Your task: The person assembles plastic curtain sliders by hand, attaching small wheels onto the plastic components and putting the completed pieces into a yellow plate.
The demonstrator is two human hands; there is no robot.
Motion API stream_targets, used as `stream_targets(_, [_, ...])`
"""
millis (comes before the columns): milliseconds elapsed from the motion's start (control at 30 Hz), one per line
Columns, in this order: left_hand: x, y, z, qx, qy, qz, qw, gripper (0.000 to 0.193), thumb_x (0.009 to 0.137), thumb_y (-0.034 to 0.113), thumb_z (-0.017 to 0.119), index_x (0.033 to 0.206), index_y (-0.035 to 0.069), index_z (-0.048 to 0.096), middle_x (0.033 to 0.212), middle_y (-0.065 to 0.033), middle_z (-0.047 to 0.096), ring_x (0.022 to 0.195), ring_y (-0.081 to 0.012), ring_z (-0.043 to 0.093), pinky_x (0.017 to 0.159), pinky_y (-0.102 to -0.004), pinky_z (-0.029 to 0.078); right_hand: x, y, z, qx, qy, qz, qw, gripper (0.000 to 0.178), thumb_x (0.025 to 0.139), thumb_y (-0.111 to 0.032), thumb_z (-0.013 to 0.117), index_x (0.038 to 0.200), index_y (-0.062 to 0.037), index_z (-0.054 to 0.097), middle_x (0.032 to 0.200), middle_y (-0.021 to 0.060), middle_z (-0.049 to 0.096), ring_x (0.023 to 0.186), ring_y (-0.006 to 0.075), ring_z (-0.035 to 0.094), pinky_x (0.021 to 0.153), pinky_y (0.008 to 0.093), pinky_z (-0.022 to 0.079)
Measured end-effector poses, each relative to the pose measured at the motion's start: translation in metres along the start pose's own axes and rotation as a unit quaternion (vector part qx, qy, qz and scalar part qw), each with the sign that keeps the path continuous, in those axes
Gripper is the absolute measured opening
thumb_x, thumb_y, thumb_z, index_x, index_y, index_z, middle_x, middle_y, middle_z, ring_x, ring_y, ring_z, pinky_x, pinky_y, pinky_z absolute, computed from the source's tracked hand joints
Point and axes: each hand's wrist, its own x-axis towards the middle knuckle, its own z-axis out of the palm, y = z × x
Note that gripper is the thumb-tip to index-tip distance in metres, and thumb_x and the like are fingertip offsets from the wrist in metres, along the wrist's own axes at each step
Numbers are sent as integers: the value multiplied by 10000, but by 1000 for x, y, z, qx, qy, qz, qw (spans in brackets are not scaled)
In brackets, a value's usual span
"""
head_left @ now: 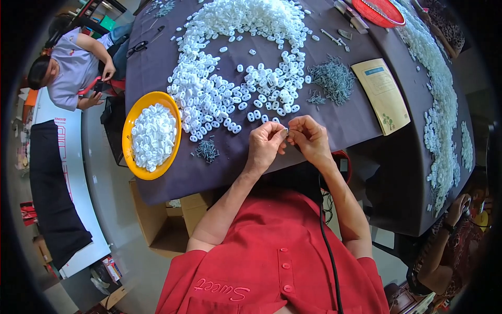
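Observation:
My left hand [265, 147] and my right hand [311, 140] meet just over the table's near edge. Both are closed in a pinch, fingertips almost touching. Whatever small piece sits between them is mostly hidden by the fingers. Just beyond lies a big spread of white oval plastic pieces with two holes [198, 86], with loose ones close to my fingertips. A heap of thin grey screw-like pins [333, 79] is past my right hand. Left of my left hand lies a smaller cluster of grey pins [207, 151].
A yellow oval tray [127, 137] of white pieces stands at the table's left edge. To the right are a tan paper packet [384, 99] and a red mesh basket [389, 20]. More white pieces [442, 115] cover the far right side. People sit at left and right; a cardboard box [157, 222] is below.

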Motion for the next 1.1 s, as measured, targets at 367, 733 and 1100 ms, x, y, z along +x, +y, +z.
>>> stream_targets(367, [-1,-1,4,-36,25,2,999,76,850,47,558,836,-21,588,695,-32,604,562,-66,562,462,-202,487,5,1,1,15,7,22,1000,171,800,96,536,946,15,504,737,27,567,619,57,520,554,185,436])
stream_targets(733, [3,-8,-10,-122,0,-22,992,91,848,63,568,854,-26,585,710,-45,594,572,-91,579,480,-229,514,9,-12,1,7,19,44,999,245,811,56,551,1048,-2,525,797,30,589,645,61,533,559,180,438])
stream_targets(1100, [2,-8,-13,-198,20,-35,979,90,846,80,578,875,-5,577,749,-62,592,585,-128,591,511,-258,531,44,-16,7,-480,55,-100,870,142,763,-140,618,856,-38,584,838,145,590,733,327,583,645,397,457])
